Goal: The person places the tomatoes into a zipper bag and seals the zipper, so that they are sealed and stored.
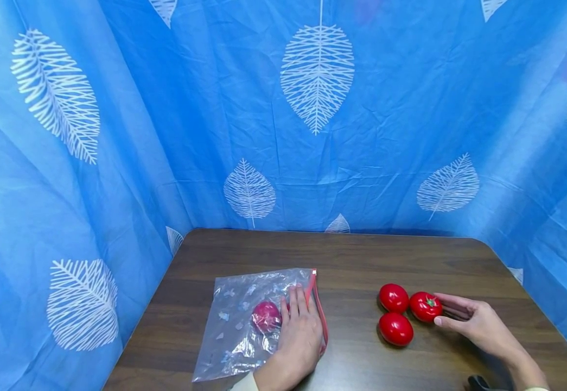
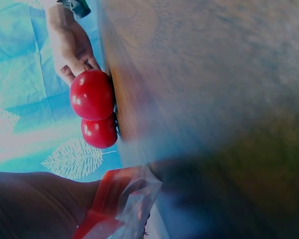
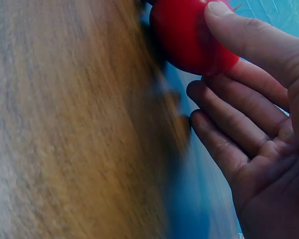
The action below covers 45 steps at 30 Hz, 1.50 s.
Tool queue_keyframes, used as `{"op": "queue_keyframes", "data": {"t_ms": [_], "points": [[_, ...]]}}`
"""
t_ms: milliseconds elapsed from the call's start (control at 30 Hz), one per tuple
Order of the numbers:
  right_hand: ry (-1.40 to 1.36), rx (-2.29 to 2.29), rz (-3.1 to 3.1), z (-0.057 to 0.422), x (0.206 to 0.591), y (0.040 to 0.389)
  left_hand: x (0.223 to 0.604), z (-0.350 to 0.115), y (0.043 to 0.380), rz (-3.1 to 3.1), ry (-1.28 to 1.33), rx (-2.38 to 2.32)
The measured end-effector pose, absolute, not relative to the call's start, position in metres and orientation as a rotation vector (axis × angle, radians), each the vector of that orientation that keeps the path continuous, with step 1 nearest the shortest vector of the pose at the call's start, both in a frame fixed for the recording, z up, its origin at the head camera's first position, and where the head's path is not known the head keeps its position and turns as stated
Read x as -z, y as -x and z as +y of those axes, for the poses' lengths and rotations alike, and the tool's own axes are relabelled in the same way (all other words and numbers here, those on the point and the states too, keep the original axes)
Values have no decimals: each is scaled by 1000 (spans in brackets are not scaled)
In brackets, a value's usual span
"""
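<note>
A clear zip bag (image 1: 236,347) with a red zip edge lies on the table, and a pinkish-red ball-shaped item (image 1: 266,316) shows through its film. My left hand (image 1: 300,331) rests on the bag by its red-edged mouth, fingers extended forward. At the right, a tomato (image 1: 426,307) with a green stem top sits between the thumb and fingers of my right hand (image 1: 483,326). In the right wrist view my thumb lies on that tomato (image 3: 189,40), with the lower fingers spread below it. Beside it stand two more glossy red round items, one farther (image 1: 394,298) and one nearer (image 1: 395,329).
The brown wood-grain table (image 1: 351,255) ends at a blue curtain (image 1: 371,136) printed with white leaves, which hangs behind and along both sides. A small black object (image 1: 478,383) shows at the bottom edge near my right forearm.
</note>
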State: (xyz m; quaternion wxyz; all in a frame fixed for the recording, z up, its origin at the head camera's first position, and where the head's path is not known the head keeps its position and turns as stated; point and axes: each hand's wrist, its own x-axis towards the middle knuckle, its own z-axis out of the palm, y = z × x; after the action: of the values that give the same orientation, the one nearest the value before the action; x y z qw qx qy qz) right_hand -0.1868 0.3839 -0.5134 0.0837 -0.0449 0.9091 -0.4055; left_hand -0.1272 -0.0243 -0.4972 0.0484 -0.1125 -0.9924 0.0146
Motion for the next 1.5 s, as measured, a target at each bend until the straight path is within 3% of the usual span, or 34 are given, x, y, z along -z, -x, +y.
{"op": "queue_keyframes", "data": {"t_ms": [867, 1500], "points": [[101, 1302, 2762, 390, 503, 162, 495, -26, 130, -3084, 352, -60], [441, 1427, 2789, 362, 469, 144, 495, -25, 128, -3082, 362, -46]]}}
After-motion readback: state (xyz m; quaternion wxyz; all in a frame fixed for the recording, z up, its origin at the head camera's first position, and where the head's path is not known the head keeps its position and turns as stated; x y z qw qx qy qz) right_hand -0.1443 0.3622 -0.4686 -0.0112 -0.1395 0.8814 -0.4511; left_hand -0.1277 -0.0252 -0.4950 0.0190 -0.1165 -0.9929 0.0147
